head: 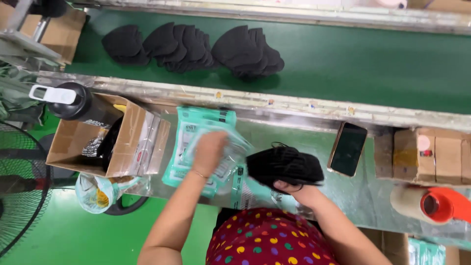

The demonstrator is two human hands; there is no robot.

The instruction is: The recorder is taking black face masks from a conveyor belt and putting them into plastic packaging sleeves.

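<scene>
Fingers [287, 186] gripping black masks [284, 166], L hand [210, 152] on pouches [196, 147]

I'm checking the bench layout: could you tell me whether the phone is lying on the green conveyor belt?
No, the phone lies on the metal worktable, below the green belt.

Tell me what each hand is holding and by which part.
The right hand grips a stack of black masks at its near lower edge. The left hand rests on teal pouches; motion blur hides whether it grips one.
</scene>
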